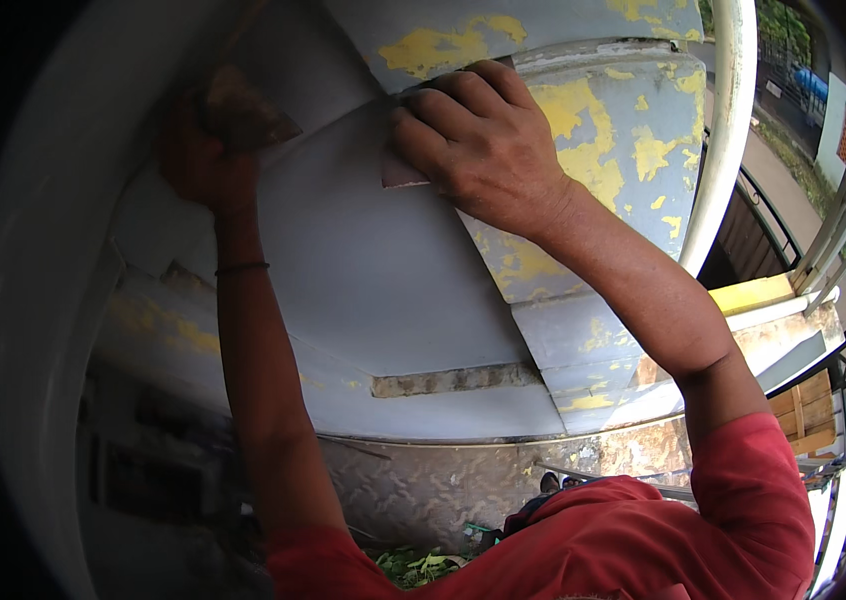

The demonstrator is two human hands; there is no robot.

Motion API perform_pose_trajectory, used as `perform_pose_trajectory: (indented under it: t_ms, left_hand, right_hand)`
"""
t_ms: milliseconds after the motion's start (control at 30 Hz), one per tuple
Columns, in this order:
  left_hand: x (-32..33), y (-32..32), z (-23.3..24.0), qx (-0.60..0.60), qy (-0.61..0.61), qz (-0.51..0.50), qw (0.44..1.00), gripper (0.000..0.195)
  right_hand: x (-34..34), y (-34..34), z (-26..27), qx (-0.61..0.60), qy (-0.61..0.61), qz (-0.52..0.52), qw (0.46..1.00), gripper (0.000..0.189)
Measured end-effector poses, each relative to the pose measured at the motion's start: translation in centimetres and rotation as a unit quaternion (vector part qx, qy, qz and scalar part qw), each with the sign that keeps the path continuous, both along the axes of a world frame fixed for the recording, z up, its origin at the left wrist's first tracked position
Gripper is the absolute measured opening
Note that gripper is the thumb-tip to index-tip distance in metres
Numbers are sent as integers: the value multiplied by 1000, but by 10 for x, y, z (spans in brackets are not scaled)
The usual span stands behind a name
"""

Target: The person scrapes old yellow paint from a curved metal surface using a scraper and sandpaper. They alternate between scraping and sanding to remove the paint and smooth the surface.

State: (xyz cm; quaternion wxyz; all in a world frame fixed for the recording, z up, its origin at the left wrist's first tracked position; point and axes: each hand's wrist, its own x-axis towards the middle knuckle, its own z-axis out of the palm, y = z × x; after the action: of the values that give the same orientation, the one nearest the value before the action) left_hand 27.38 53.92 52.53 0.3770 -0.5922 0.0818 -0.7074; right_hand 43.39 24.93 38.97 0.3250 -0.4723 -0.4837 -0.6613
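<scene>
My right hand (477, 139) is pressed, fingers curled, against the edge of a grey painted wall (393, 285). Under its fingers shows a small reddish-brown piece of what looks like sandpaper (402, 176). Beside the hand, the wall's lit side (588, 135) has yellow patches where the grey paint is worn. In deep shade at the upper left, my left hand (205, 161) is raised and holds a dark reddish-brown piece (254, 116), perhaps folded sandpaper; its exact kind is hard to tell.
A white pipe (723, 135) runs along the right of the wall. Beyond it are a dark metal gate (745, 225) and a street. Below lie a patterned floor (423, 487), green leaves (415, 566) and a metal rail. A wooden crate-like item (805, 412) stands at the lower right.
</scene>
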Motion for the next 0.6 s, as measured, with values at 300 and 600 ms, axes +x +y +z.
perform_pose_trajectory:
  t_ms: [300,600]
  left_hand:
    - [4,2,-11,-32,-68,57,996,48]
    - [-5,29,-6,-19,-13,33,999,59]
  right_hand:
    - [-4,17,-6,39,-22,-19,999,17]
    - [-2,-12,-1,-5,48,-25,999,26]
